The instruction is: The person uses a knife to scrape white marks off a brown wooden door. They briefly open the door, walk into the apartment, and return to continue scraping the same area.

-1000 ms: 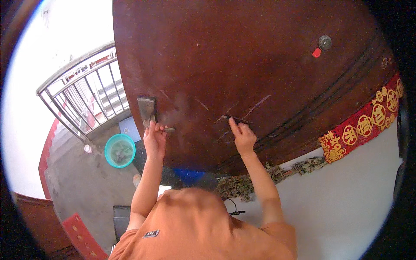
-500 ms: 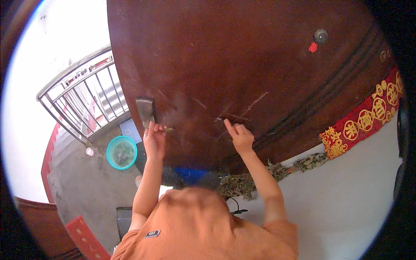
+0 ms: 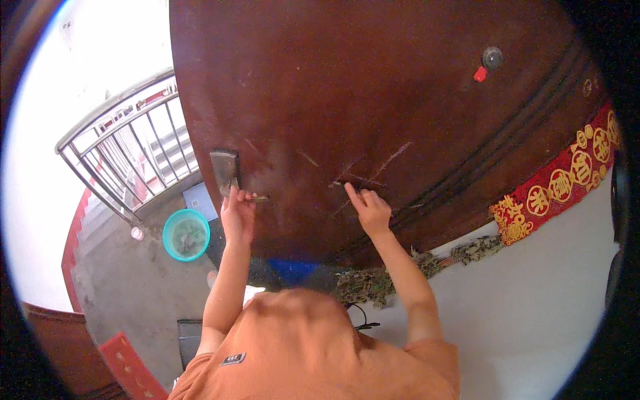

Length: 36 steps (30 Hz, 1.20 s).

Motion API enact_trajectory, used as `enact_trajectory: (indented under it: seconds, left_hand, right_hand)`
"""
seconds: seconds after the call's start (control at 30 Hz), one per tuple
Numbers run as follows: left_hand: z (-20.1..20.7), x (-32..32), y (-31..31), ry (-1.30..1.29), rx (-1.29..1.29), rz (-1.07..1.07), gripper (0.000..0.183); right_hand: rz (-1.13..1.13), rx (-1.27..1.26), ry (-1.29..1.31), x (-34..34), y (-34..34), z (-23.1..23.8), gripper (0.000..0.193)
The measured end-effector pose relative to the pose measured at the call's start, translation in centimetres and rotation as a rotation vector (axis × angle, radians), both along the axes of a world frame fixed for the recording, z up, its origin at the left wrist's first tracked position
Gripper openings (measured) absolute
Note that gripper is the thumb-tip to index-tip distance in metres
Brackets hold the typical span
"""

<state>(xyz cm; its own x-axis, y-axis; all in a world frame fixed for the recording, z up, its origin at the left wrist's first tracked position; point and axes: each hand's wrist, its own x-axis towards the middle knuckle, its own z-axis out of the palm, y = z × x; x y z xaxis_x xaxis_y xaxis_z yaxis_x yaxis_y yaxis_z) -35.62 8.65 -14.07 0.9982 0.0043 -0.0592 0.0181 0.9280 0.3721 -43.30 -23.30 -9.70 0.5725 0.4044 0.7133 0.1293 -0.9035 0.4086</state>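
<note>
A dark red-brown door (image 3: 300,100) fills the middle of the view, with pale scratch-like marks (image 3: 393,157) on it. At its left edge is a worn metal lock plate (image 3: 225,163). My left hand (image 3: 238,212) is closed around what looks like the lever handle, whose brass-coloured tip (image 3: 263,199) sticks out to the right of the fingers. My right hand (image 3: 372,211) is against the door, its index finger stretched out to a small dark spot among the marks. The other fingers are loosely bent, and I see nothing held in them.
A turquoise basin (image 3: 166,235) with water and a greyish cloth stands on the concrete floor, beside a blue box (image 3: 201,202). Metal railings (image 3: 127,153) guard the stairs behind. Dried leaves (image 3: 363,285) hang near my right arm. A peephole (image 3: 492,59) and red banner (image 3: 563,183) are farther right.
The door's left edge has shifted slightly to the right in view. My left hand keeps its grip, and my right index finger has barely moved at the marks.
</note>
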Motion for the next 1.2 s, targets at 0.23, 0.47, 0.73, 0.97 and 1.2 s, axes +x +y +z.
enact_trajectory:
  seconds: [0.23, 0.47, 0.73, 0.97, 1.2]
  left_hand:
    - [-0.7, -0.1, 0.3, 0.005, 0.045, -0.014, 0.017]
    - [-0.3, -0.2, 0.2, 0.009, 0.008, -0.011, 0.018]
    - [-0.9, 0.1, 0.2, -0.023, -0.046, -0.016, 0.017]
    - [-0.6, 0.0, 0.3, 0.019, -0.012, -0.012, 0.015]
    - [-0.4, -0.5, 0.2, 0.018, -0.015, 0.005, 0.015]
  right_hand:
    - [0.023, -0.032, 0.025, -0.2, 0.4, -0.6, 0.058]
    - [0.025, 0.001, -0.051, 0.1, -0.2, 0.1, 0.061]
    - [-0.011, 0.032, -0.063, -0.2, 0.2, 1.0, 0.057]
    - [-0.056, -0.026, 0.08, -0.7, 0.5, -0.5, 0.058]
    - [0.009, 0.058, -0.04, 0.1, 0.5, 0.1, 0.058]
